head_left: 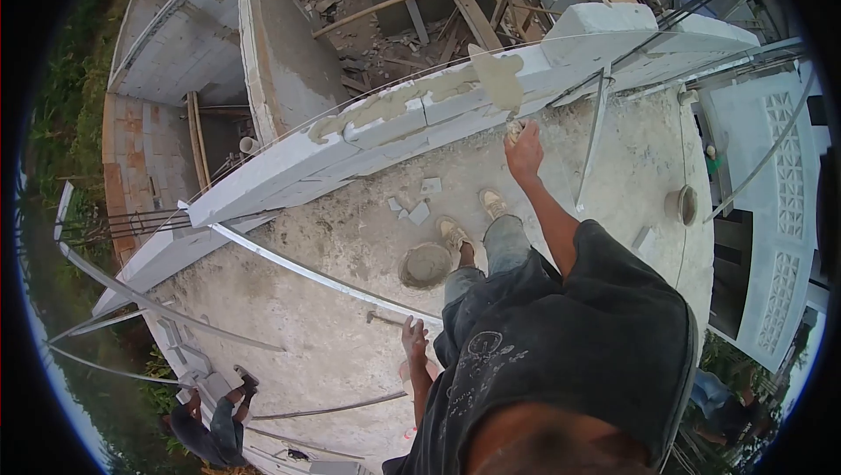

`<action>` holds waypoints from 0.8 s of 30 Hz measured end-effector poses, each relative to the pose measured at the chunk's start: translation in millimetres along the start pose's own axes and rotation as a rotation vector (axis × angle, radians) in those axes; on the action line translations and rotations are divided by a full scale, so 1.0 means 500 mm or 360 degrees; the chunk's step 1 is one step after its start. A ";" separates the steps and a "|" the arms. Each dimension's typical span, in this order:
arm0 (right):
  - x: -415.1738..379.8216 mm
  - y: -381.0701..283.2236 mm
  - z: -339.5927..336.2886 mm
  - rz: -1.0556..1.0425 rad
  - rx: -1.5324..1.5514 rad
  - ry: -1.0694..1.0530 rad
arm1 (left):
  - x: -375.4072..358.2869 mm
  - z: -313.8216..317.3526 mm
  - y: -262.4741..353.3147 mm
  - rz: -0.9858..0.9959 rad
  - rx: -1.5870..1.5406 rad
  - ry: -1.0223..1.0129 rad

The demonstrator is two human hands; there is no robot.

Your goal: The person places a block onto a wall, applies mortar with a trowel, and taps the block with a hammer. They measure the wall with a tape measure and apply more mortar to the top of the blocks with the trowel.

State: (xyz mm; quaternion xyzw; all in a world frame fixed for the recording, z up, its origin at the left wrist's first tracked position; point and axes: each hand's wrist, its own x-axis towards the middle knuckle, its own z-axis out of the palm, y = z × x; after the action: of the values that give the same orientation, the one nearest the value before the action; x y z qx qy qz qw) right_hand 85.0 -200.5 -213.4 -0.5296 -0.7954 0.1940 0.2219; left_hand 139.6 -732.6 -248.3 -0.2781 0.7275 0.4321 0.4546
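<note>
My right hand (523, 152) is closed round the handle of a trowel (497, 81). The trowel's blade lies over the top of a white block wall (385, 138), beside wet grey mortar (378, 112) spread along the blocks. Lower down, my left hand (414, 341) hangs with its fingers apart and a little bent, holding nothing that I can see. A long metal bar (324, 272) runs from the wall towards that hand; whether they touch is unclear. A round bucket of mortar (426, 265) stands beside my feet.
Broken block pieces (420, 212) lie near the wall. A metal prop (596, 138) leans against it at the right, and a round container (681, 205) stands beyond. Past the wall are lower rooms with rubble and planks (471, 12). Another person (210, 427) is at the lower left.
</note>
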 end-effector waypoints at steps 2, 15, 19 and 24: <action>0.030 0.032 0.022 0.0041 -0.0093 0.0194 | -0.012 -0.007 -0.018 -0.0076 0.0104 -0.0027; -0.130 0.182 -0.023 0.0087 -0.0069 -0.0267 | -0.037 0.033 0.116 0.0178 -0.0104 0.0138; -0.050 0.213 -0.077 -0.0105 -0.0151 -0.0161 | -0.043 0.119 0.124 0.0163 0.0072 -0.0016; 0.038 0.329 -0.076 -0.0148 -0.0313 -0.0207 | -0.062 0.223 0.079 0.0166 0.0225 -0.0216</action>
State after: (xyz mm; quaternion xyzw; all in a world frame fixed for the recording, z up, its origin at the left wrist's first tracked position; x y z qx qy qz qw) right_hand 224.1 -120.4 -268.7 -0.4978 -0.8469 0.1386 0.1256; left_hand 168.5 -615.3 -229.4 -0.1772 0.7372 0.4206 0.4983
